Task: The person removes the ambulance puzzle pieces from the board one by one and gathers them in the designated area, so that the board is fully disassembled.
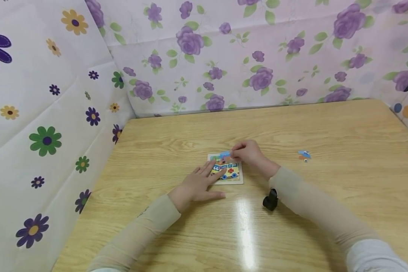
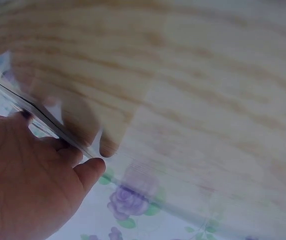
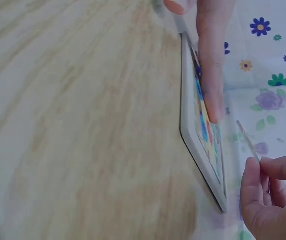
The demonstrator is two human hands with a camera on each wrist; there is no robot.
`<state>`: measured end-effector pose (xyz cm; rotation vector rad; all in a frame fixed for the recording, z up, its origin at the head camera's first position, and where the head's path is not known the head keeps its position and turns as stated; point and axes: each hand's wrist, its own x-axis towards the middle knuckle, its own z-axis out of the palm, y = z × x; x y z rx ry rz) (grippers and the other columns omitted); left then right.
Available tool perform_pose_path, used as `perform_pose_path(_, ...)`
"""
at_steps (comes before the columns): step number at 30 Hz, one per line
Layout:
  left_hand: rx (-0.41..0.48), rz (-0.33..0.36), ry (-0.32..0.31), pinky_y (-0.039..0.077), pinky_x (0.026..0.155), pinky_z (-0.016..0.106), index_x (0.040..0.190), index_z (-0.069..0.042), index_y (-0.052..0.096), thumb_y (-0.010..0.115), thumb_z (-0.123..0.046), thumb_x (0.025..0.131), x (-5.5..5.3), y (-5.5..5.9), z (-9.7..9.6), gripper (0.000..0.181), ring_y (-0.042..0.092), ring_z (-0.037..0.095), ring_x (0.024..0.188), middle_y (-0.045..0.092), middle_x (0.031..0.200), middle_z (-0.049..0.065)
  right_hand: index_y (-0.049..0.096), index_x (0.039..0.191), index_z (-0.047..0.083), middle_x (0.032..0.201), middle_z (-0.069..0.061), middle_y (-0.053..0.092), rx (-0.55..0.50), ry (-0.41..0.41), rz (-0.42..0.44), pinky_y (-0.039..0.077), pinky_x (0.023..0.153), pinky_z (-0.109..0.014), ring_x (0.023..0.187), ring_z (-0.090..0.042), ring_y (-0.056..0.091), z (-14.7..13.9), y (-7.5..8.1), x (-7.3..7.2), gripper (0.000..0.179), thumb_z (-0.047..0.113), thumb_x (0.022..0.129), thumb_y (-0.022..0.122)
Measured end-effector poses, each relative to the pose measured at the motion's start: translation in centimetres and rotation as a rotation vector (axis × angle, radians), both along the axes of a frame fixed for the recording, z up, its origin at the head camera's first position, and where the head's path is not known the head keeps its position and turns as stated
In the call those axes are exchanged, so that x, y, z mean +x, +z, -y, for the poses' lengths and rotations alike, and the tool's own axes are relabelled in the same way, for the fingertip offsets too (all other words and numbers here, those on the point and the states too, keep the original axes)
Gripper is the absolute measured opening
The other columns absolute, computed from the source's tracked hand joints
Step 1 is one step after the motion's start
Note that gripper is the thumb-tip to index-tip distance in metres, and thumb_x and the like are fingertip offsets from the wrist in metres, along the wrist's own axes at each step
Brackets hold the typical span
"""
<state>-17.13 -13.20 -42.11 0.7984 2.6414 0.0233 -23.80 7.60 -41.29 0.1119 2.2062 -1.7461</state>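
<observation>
White-rimmed, squarish puzzle [image 1: 229, 172] lay flat on the glossy, grained wood table [image 1: 166, 139]; left hand [image 1: 198, 186], splayed wide, rested on it; right hand [image 1: 247, 153] pinched a thin piece [image 3: 249, 141] near the puzzle's far edge; loose blue-orange scraps [image 1: 304, 155] lay well apart, rightward

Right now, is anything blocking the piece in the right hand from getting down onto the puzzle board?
Nothing visible does. The right hand holds the piece over the far part of the puzzle board; the left hand lies more to the left.
</observation>
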Motion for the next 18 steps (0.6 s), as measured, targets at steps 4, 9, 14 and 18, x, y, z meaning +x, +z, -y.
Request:
perform_pose_path(4, 0.001, 0.003, 0.0, 0.01, 0.119, 0.047, 0.152, -0.038, 0.004, 0.036, -0.075, 0.086, 0.0, -0.1, 0.0, 0.081, -0.003, 0.023, 0.148, -0.009, 0.16, 0.006, 0.06, 0.107, -0.008, 0.099, -0.013, 0.064, -0.014, -0.002, -0.005, 0.056, 0.081, -0.03, 0.075, -0.009, 0.064, -1.0, 0.4, 0.0, 0.021, 0.003, 0.09, 0.063)
perform_pose_path(9, -0.009, 0.002, -0.003, 0.009, 0.119, 0.048, 0.152, -0.039, 0.002, 0.035, -0.075, 0.086, 0.0, -0.2, 0.1, 0.082, -0.004, 0.024, 0.148, -0.011, 0.16, 0.006, 0.059, 0.109, -0.007, 0.099, -0.012, 0.062, -0.01, -0.001, -0.031, 0.054, 0.089, -0.037, 0.078, -0.009, 0.064, -2.5, 1.0, 0.3, 0.022, 0.004, 0.091, 0.062)
perform_pose_path(14, -0.002, -0.004, -0.012, 0.011, 0.119, 0.048, 0.152, -0.038, 0.003, 0.037, -0.073, 0.087, 0.0, -0.1, 0.1, 0.081, -0.002, 0.025, 0.148, -0.01, 0.16, 0.007, 0.057, 0.111, -0.01, 0.094, -0.009, 0.061, -0.032, -0.023, -0.029, 0.053, 0.091, -0.039, 0.075, -0.008, 0.065, -4.2, 1.4, 0.7, 0.025, 0.001, 0.089, 0.063)
perform_pose_path(18, 0.01, -0.009, -0.02, 0.012, 0.118, 0.049, 0.153, -0.036, 0.005, 0.038, -0.072, 0.087, 0.1, 0.0, 0.1, 0.082, -0.001, 0.027, 0.148, -0.008, 0.16, 0.009, 0.057, 0.11, -0.01, 0.092, -0.006, 0.061, -0.029, -0.034, -0.043, 0.053, 0.091, -0.04, 0.074, -0.006, 0.066, -5.7, 1.8, 0.9, 0.025, 0.001, 0.089, 0.063)
